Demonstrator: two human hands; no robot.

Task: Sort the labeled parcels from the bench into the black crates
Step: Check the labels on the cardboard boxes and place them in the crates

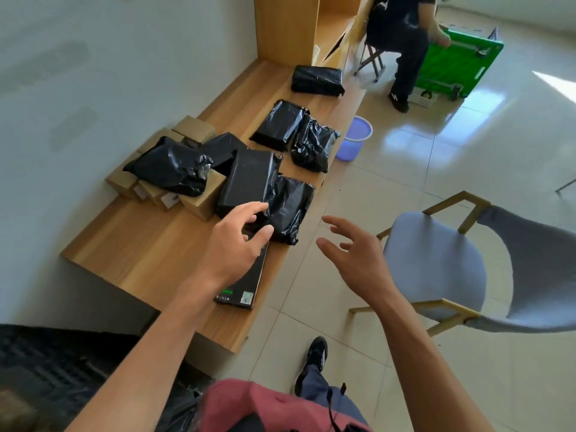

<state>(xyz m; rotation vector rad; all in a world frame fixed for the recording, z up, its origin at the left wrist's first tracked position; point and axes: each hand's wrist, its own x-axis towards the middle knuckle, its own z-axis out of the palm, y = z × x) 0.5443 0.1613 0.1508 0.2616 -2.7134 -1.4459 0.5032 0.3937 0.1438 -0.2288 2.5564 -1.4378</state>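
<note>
While my left hand (232, 241) reaches over the wooden bench (149, 244), its fingers are loosely spread and slightly bent, with the fingertips at the near edge of a black plastic-wrapped parcel (249, 179); I cannot tell whether they truly touch it. Under that same hand lies a flat black box (240, 294) with a small label at its near end, set along the bench's front edge. My right hand (352, 254) hangs in the air over the tiled floor (405, 169) just off the bench, fingers apart and relaxed, holding nothing.

Beside the parcel at my left fingertips sits a crumpled black bag parcel (291, 207), touching it on the right. Further back, another black bag (171, 165) rests on top of several brown cardboard boxes (202, 198) against the wall. Two more black parcels (299, 132) lie side by side farther along the bench, and one more (318, 80) lies at the far end.

At the lower left corner, a black crate (46, 363) shows beside the bench end. A grey chair (442, 266) with wooden legs stands to my right. A blue bucket (355, 137) sits on the floor beside the bench. Beyond, a seated person (402, 35) has a hand on a green crate (455, 60).
</note>
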